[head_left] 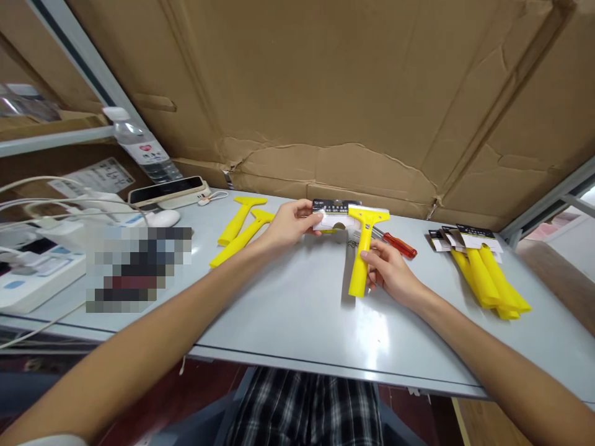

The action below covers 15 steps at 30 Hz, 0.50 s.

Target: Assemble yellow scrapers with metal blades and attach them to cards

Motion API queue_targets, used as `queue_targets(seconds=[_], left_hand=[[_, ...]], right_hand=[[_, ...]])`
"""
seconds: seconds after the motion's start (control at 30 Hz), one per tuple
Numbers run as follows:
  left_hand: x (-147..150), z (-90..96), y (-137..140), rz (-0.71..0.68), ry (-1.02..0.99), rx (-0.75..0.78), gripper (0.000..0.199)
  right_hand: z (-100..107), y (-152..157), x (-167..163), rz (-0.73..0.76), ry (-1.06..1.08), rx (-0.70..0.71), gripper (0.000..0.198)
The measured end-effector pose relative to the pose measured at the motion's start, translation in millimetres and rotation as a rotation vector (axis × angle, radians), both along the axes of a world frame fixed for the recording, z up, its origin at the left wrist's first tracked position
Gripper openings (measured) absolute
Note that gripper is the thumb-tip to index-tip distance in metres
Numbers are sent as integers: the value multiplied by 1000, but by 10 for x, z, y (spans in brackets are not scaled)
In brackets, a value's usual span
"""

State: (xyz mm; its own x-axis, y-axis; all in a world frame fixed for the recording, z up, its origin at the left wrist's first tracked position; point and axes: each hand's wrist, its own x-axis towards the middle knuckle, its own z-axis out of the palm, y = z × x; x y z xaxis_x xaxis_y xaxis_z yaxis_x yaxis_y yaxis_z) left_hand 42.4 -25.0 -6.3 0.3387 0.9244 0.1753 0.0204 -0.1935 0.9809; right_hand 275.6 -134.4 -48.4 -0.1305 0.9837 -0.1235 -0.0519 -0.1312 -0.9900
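My right hand [393,269] grips a yellow scraper [359,266] by its handle, head upward, above the table. Pinched in my left hand [292,222] is a black-and-white printed card [329,218], its right end close behind the scraper's head. I cannot tell whether card and scraper touch. Behind my right hand lies a screwdriver with a red handle [400,245], partly hidden. To the left of my left hand two more yellow scrapers, a farther one [236,223] and a nearer one [242,240], rest on the table; my arm passes close to the nearer one.
Several yellow scrapers with cards [486,279] are piled on the table [297,322] at right. At left are a phone [167,191], a water bottle [144,148], a white mouse [163,218], a power strip [41,279] with cables, and a blurred patch. Cardboard [325,80] stands behind.
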Motion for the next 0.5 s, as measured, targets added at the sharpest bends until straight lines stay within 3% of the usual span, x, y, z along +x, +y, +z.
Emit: queue_targets(seconds=[0.23,0.5], left_hand=[[104,-58,-164,-190,22,-32,24],[114,-84,-117,-140,-13,-47,17]], right_hand=[[40,-20,-3,3,-37,-10,62],[48,-7,37,-45,-75,26,63]])
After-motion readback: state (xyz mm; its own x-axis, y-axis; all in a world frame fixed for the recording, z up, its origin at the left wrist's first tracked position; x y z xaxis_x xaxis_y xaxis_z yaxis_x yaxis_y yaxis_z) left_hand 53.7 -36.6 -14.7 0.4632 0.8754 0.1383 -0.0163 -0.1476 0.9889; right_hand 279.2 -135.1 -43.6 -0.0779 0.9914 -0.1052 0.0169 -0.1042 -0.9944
